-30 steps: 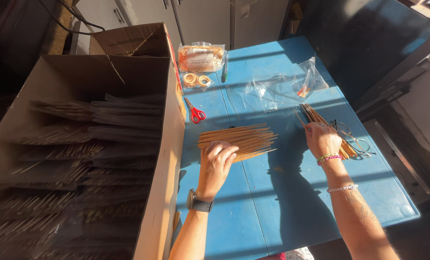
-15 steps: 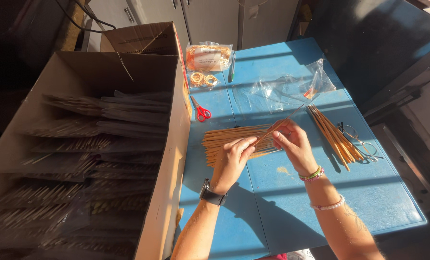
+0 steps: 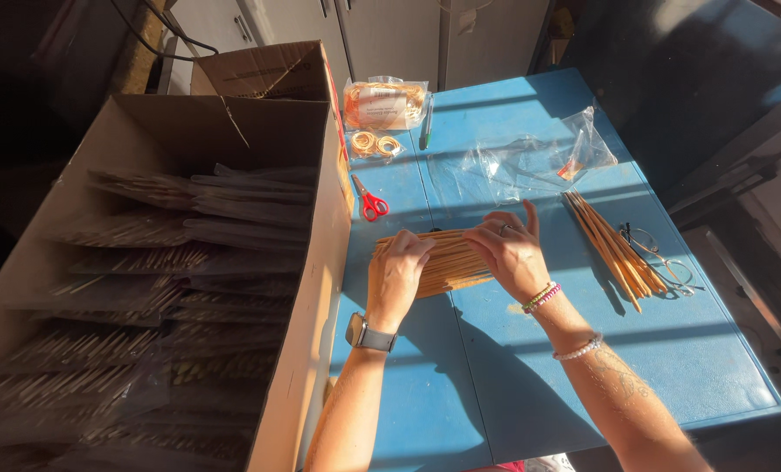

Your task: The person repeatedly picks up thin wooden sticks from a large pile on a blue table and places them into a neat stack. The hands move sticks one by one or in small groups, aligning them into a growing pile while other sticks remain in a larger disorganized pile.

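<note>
Both hands on stick bundle [image 3: 443, 262] at blue table [image 3: 687, 350] centre: left hand [image 3: 396, 278] clamped over left end, right hand [image 3: 513, 253] gripping right end, fingers curled.

A large cardboard box [image 3: 233, 262] of bagged sticks stands left of the blue table [image 3: 670, 367]. Red-handled scissors [image 3: 371, 201], rubber bands [image 3: 374, 142], clear bags [image 3: 530, 162], a separate stick bundle [image 3: 613, 246] (over eyeglasses [image 3: 661, 258]) lie there.

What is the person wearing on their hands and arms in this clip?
Both arms are bare, no sleeves. The left hand has a dark-strapped smartwatch at the wrist. The right hand wears a finger ring, colourful beaded bracelets at the wrist, and a pale bead bracelet further up the forearm.
</note>
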